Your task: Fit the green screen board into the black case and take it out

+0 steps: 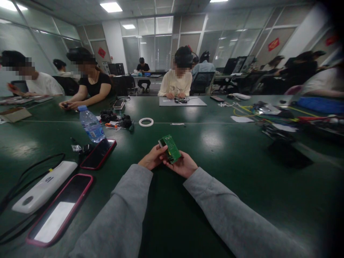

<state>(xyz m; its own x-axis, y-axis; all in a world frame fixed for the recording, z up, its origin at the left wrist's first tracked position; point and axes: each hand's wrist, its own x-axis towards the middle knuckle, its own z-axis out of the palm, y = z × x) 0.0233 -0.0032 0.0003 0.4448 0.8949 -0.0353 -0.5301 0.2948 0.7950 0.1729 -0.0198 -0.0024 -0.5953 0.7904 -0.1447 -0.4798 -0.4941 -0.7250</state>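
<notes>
A small green circuit board (171, 147) is held up over the dark green table (220, 154), between both my hands. My left hand (152, 158) grips its left edge with closed fingers. My right hand (182, 165) cups it from below and the right, fingers curled round it. A dark part sits at the board's upper left corner. Both my arms wear grey sleeves.
At left lie two phones in red cases (98, 154) (59, 209), a white power bank (44, 186) with a black cable, and a water bottle (91, 124). A white tape ring (146, 122) and black parts (116, 119) lie ahead. Cables and tools clutter the right. Other people sit opposite.
</notes>
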